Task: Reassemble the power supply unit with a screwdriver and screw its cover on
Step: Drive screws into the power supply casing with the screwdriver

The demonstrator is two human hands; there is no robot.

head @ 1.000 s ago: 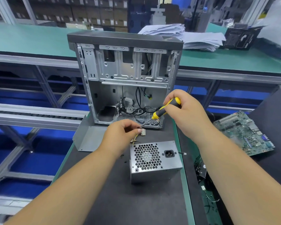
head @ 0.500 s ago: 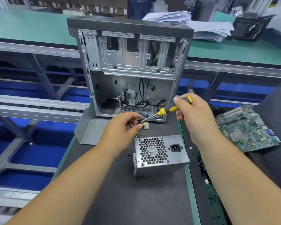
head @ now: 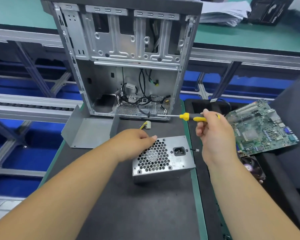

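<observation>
Head view, power supply unit (head: pixel 163 159): on the desk (head: pixel 111 205), before the open computer case (head: pixel 126 58).
Left hand (head: pixel 137 142): has dropped from the screwdriver tip onto the unit's top edge; fingers curled, grasp unclear.
Right hand (head: pixel 213 134): grips the screwdriver (head: pixel 184 116), swung level.
Cover (head: pixel 88 130): lies apart, unfitted.
Meaning: screw loaded; fastening likely next.

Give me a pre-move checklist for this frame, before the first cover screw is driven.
1. Screwdriver in the right hand: ok, gripped by the handle.
2. Left hand steadying the power supply unit: ok, fingers rest at its top edge.
3. Cover on the unit: not ok, the bent panel lies apart to the left.
4. Screw ready on the tip: cannot tell.
5. Tip at a screw hole: not ok, it points toward the computer case.
</observation>
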